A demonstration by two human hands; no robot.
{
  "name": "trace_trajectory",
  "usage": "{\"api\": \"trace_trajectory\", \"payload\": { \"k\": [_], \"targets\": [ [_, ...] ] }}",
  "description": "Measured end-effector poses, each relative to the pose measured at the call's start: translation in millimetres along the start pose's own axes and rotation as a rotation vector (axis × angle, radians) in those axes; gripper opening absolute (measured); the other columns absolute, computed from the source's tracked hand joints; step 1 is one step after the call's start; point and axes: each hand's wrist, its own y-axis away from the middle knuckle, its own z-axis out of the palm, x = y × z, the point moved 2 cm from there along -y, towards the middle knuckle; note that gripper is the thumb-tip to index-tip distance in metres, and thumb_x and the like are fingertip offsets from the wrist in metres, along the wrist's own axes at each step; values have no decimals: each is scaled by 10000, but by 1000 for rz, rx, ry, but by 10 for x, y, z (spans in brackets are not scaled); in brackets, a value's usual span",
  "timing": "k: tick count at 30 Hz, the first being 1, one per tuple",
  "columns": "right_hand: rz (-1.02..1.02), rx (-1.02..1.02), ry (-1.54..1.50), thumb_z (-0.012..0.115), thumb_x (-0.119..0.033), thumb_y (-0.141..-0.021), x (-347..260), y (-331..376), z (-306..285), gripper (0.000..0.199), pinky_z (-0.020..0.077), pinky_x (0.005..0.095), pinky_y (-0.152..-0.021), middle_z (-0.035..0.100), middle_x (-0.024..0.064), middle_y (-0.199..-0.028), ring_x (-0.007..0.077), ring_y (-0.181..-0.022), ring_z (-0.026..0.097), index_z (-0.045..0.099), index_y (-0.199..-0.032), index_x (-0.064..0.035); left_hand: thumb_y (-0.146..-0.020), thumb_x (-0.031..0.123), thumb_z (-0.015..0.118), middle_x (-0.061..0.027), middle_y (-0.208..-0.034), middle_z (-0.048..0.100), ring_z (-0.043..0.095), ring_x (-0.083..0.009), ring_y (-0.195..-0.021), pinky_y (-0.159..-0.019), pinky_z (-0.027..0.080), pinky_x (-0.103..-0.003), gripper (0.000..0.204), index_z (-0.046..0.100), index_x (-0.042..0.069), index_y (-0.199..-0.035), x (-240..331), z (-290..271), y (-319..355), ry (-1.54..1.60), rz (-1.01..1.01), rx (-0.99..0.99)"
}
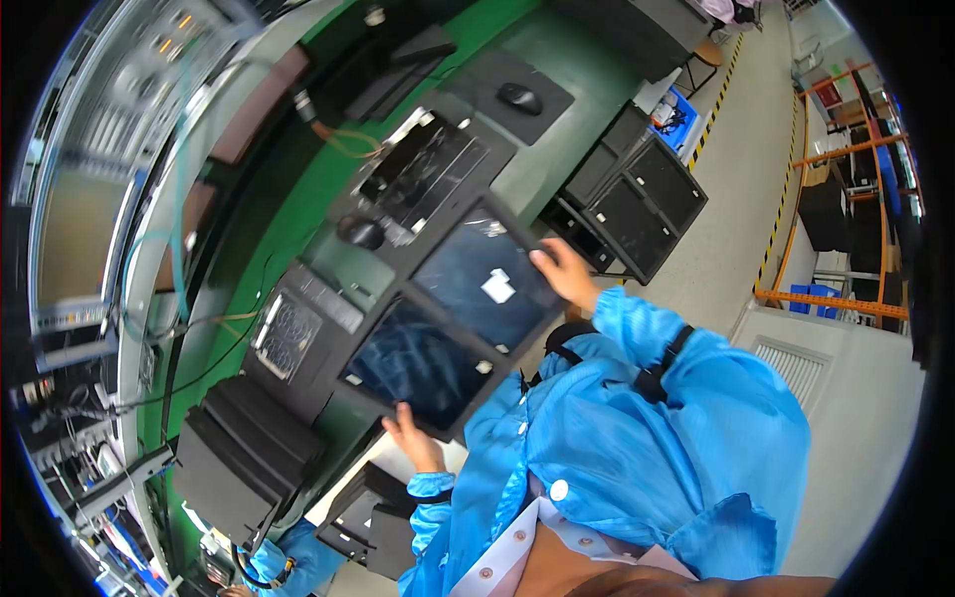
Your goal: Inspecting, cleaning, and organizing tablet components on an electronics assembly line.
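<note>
A black foam tray lies tilted across the view in front of me. Its two recesses hold dark, glossy flat panels; a white label sits on the right panel, and the left panel shows small white tabs at its corners. My right hand grips the tray's right end, part of its fingers hidden by the edge. At the near left corner, my left hand holds the rim with its fingertips, its fingers somewhat apart. Whether the tray rests on the bench or is raised, I cannot tell.
Beyond the tray are another foam tray with a film-covered dark part, a black mouse on a mat, and a dark rounded object. Stacked foam trays stand left, more trays right. A co-worker's blue sleeve shows lower left.
</note>
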Motion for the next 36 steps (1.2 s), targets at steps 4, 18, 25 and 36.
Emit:
{"api": "trace_trajectory", "payload": {
  "k": [4,18,25,36],
  "targets": [
    [112,239,140,690,-402,-894,568,-214,-1881,483,497,377,-904,686,202,-1082,299,-1046,659,635,-1150,3,-801,-54,703,-79,-1101,612,587,-188,-1023,-877,482,-305,470,488,37,-1208,-630,1400,492,-39,-117,-540],
    [33,276,712,644,-403,-920,3348,-1750,-4671,475,486,405,-925,683,216,-1111,359,-1052,648,636,-1208,-25,-908,121,655,-165,-1191,582,649,-309,-989,-873,546,-442,488,405,52,-1321,-2999,4939,1270,-937,289,-432],
    [240,201,543,606,-419,-930,3301,-1983,-4467,475,486,443,-926,667,240,-1133,395,-1079,628,633,-1219,-43,-906,33,512,-141,-1191,542,609,-308,-1018,-832,538,-469,523,358,97,-1401,-3344,4989,1230,-15,-609,-617],
    [2,259,852,576,-360,-974,3492,-2321,-4325,506,416,459,-1011,586,258,-1261,415,-1188,537,561,-1262,56,-900,570,573,-251,-1476,434,394,-352,-1400,-1156,308,-389,826,344,64,-1511,-3278,4573,813,-998,-82,-1194]
  ]
}}
